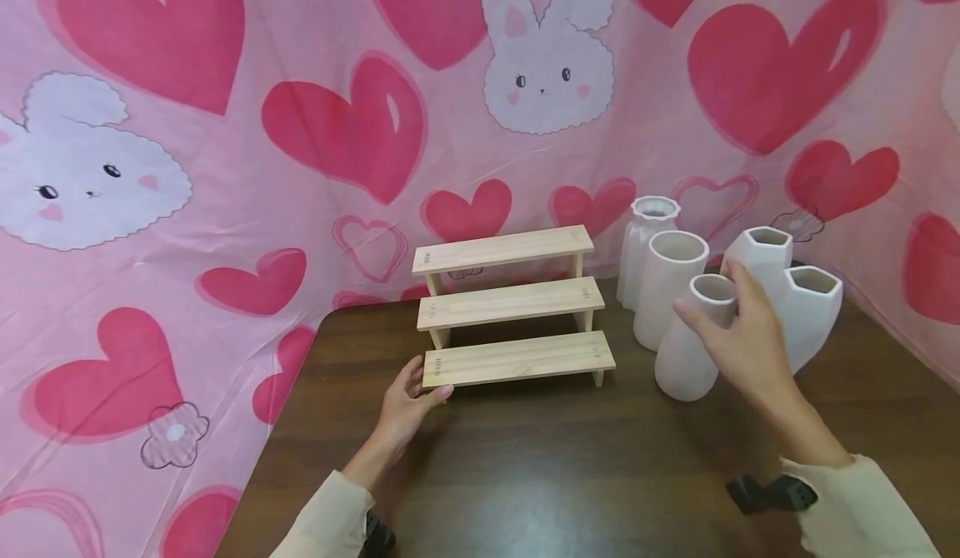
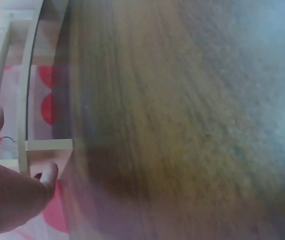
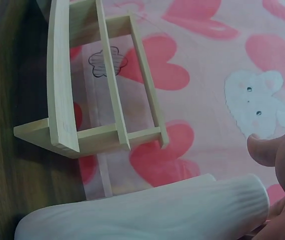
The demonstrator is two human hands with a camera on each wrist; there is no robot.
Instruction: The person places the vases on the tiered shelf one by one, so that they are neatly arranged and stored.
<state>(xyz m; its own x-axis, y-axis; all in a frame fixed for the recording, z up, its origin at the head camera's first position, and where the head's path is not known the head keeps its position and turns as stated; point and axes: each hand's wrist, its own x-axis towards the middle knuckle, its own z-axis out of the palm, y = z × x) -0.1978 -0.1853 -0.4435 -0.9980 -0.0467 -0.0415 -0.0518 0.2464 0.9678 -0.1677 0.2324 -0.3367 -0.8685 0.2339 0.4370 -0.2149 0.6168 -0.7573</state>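
Five white vases are standing upright in a close cluster at the right of the table, their mouths facing up and showing shaded hollows whose depths cannot be made out. A ribbed vase (image 1: pixel 637 258) is standing at the back left of the group, a tall vase (image 1: pixel 663 296) just in front of it, and a smooth front vase (image 1: pixel 684 366) is sitting nearest the person; a rear faceted vase (image 1: pixel 768 275) and a right faceted vase (image 1: pixel 810 325) are standing beyond the right hand (image 1: pixel 753 346). That hand is spreading wide around the front vase's top, thumb on one side and fingers on the other; whether the fingertips are touching it, one cannot tell. The left hand (image 1: pixel 405 404) is holding the near left corner of a three-step wooden stand (image 1: pixel 517 358), thumb at the front edge and fingers around the end. The stand's pale boards are rising in tiers toward the back, to the left of the vases. Beneath everything, the dark brown wood-grained table (image 1: pixel 525 475) is catching a soft shine near the person. Behind, a pink cloth (image 1: pixel 315 8) is hanging in slight creases, displaying red hearts (image 1: pixel 750 67) and white rabbit faces (image 1: pixel 551 83). Pale sleeves (image 1: pixel 858 508) are covering both forearms.
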